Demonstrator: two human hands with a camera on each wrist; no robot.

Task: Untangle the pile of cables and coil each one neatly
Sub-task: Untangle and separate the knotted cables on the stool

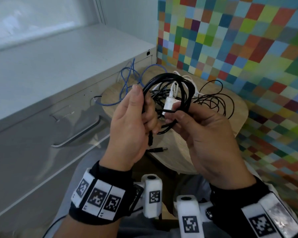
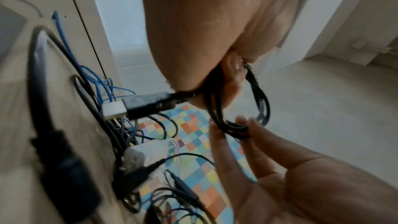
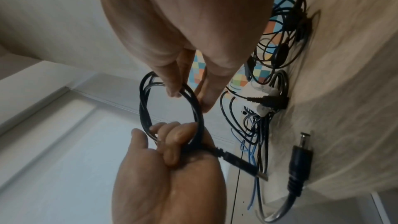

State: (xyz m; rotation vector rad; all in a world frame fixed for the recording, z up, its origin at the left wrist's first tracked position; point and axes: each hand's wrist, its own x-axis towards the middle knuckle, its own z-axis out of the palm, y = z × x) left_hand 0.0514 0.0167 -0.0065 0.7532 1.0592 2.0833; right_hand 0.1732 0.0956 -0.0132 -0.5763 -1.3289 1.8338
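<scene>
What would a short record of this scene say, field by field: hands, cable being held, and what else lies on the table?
left hand: grips one side of the black cable coil
right hand: pinches the coil's other side
coil: several loops, lifted above the table
coil's plug: black USB end, sticking out below the left hand
round wooden table: holds the remaining tangle
tangle: blue cable, thin black cable, white adapter

No legible text, only coded markers.

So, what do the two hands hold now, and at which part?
Both hold the coiled black USB cable: left hand grips one side near its plug end, right hand pinches the opposite side.
</scene>
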